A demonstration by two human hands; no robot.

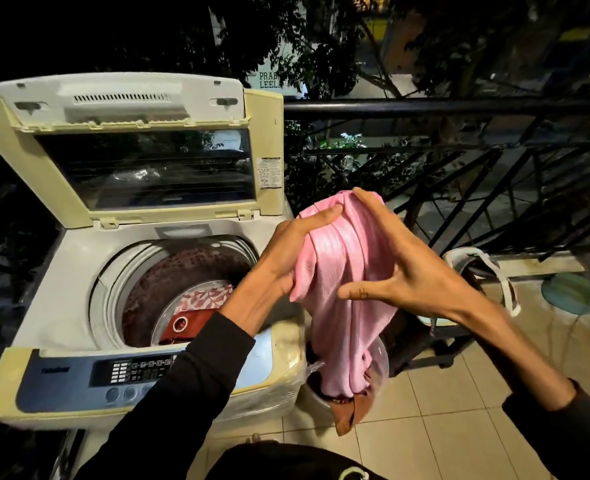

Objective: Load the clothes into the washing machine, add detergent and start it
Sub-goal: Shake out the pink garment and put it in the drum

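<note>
Washing machine (61,271) stands with its lid (137,147) propped upright, leaving the drum (168,278) open for loading; a red cloth (189,323) and a patterned one (206,299) already lie inside. Beside it, a basket (321,393) holds the remaining laundry. Pink garment (349,271) hangs above that basket, bunched, probably for the swing toward the drum. Left hand (286,251) grips its upper fold with curled fingers; right hand (401,268) steadies it, fingers spread.
</note>
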